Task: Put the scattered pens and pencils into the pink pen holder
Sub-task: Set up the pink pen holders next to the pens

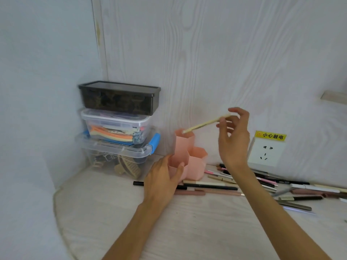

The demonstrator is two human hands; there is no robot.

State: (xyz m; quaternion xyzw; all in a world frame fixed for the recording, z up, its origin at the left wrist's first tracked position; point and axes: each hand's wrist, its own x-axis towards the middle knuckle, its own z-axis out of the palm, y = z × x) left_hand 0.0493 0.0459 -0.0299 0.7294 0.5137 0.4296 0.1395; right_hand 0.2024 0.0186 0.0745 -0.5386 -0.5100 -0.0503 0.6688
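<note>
The pink pen holder (pixel 195 162), made of hexagonal cups of different heights, stands on the desk against the wall. My left hand (pixel 161 182) grips its lowest front cup. My right hand (pixel 232 139) pinches a cream-coloured pencil (pixel 205 125) by its upper end, tilted, with the lower tip at the mouth of the tallest cup. Several pens and pencils (pixel 266 184) lie scattered on the desk to the right of the holder; a black pen (pixel 139 183) sticks out from under my left hand.
Three stacked plastic storage boxes (pixel 116 132) fill the corner left of the holder. A wall socket (pixel 265 152) with a yellow warning label sits low on the wall behind my right hand. The pale wooden desk (pixel 116 212) has a curved front edge at the left.
</note>
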